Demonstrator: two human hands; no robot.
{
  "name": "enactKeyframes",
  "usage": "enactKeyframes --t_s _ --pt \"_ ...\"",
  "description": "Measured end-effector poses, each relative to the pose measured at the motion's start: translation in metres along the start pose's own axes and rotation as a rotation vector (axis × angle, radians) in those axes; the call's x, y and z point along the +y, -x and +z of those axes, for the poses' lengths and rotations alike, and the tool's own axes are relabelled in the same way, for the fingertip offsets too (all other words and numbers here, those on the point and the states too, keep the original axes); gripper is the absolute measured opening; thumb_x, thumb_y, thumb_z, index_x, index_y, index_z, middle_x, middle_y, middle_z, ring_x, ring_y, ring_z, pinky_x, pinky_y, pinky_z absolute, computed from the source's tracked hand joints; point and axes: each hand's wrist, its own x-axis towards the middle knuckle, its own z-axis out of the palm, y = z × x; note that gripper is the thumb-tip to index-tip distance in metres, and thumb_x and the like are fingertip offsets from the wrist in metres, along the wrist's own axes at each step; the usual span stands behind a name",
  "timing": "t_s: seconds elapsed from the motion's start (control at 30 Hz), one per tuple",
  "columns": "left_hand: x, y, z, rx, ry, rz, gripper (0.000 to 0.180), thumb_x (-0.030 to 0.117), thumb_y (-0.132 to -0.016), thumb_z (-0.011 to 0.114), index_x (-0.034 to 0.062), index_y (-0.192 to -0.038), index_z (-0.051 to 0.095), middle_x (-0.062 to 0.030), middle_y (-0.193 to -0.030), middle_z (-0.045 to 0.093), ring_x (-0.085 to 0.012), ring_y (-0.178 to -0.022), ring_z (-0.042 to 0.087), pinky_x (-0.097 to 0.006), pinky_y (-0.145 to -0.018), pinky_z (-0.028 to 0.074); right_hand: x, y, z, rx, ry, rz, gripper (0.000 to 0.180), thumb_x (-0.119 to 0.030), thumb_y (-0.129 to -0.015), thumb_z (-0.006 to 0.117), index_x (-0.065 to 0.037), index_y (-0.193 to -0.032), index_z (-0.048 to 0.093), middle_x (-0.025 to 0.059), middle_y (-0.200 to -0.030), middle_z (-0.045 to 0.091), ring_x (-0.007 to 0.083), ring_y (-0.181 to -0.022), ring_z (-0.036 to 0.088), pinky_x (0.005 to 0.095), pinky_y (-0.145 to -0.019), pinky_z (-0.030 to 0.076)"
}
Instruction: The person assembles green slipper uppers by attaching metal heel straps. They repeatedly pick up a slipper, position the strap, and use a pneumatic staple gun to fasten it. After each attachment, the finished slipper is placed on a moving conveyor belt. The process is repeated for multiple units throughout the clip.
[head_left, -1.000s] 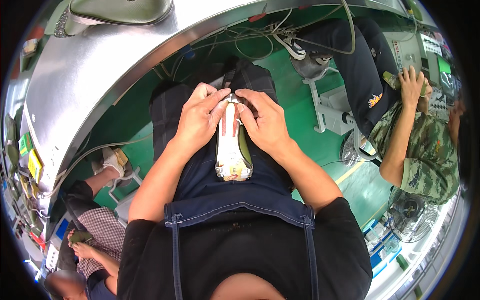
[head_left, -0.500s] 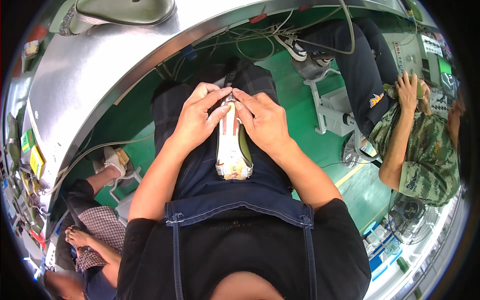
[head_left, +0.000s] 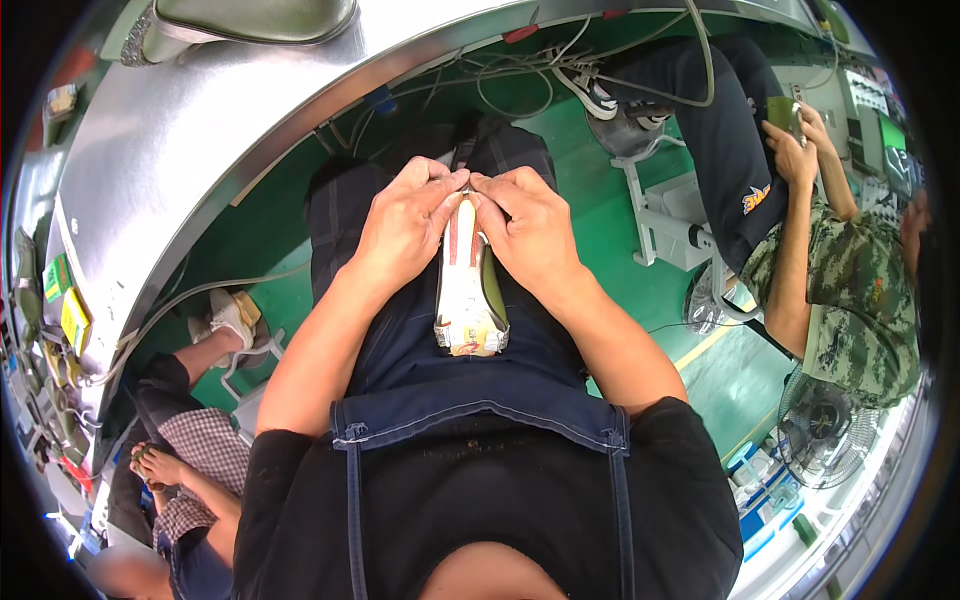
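Bottom side up on my lap lies a shoe upper on its last, with a whitish underside, brown strips along its middle and an olive-green side. Its wider, yellowish, crinkled end points toward me. My left hand pinches the edge at the narrow far end between thumb and fingertips. Opposite it, my right hand pinches the same end, its thumb on the underside. The fingertips of both hands nearly meet there, and they hide most of that tip.
A metal-topped table curves along the left and front, bearing an olive-green shoe. Cables hang beneath it. At the right a co-worker in a camouflage shirt handles a green piece; a fan stands nearby. Another person sits at the left.
My hands stay at the narrow end, with the fingertips shifted slightly. The co-worker at the right has raised the green piece forward. The person at the left has moved their hands a little.
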Motion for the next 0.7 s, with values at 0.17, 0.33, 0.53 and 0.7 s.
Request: enactKeyframes --t_s 0.17,0.33,0.53,0.7 --pt "0.002 -0.002 -0.002 0.007 0.049 -0.028 0.019 0.008 -0.095 0.07 -0.0008 -0.111 0.077 -0.0152 -0.101 0.069 -0.031 -0.085 0.07 -0.038 -0.076 0.057 0.001 -0.007 -0.011 -0.084 -0.189 0.128 0.016 -0.015 -0.093 0.073 -0.002 -0.1 0.079 0.0159 -0.091 0.074 0.0322 -0.079 0.072 0.0398 -0.074 0.058" --pt "0.004 -0.007 -0.004 -0.019 0.16 -0.2 0.018 0.01 -0.096 0.07 -0.0026 -0.105 0.078 -0.0115 -0.097 0.068 -0.0221 -0.088 0.065 -0.032 -0.077 0.052 0.001 -0.019 -0.02 -0.251 -0.246 0.31 0.02 -0.014 -0.093 0.074 0.001 -0.104 0.08 0.0148 -0.096 0.076 0.0224 -0.085 0.073 0.0329 -0.077 0.055" --pt "0.006 -0.008 -0.007 -0.041 0.175 -0.229 0.016 0.009 -0.092 0.073 -0.0025 -0.102 0.078 -0.0115 -0.091 0.067 -0.0237 -0.087 0.068 -0.035 -0.08 0.055 0.007 -0.025 -0.02 -0.319 -0.304 0.345 0.022 -0.013 -0.09 0.076 0.003 -0.103 0.079 0.0143 -0.093 0.076 0.0194 -0.082 0.071 0.0328 -0.075 0.054" --pt "0.01 -0.004 -0.006 -0.026 0.175 -0.216 0.014 0.007 -0.091 0.074 -0.0035 -0.099 0.077 -0.0111 -0.09 0.066 -0.0241 -0.086 0.068 -0.036 -0.08 0.054 -0.005 -0.028 -0.024 -0.342 -0.185 0.293 0.017 -0.01 -0.087 0.077 0.001 -0.099 0.079 0.0132 -0.089 0.073 0.0223 -0.08 0.071 0.0341 -0.074 0.055"
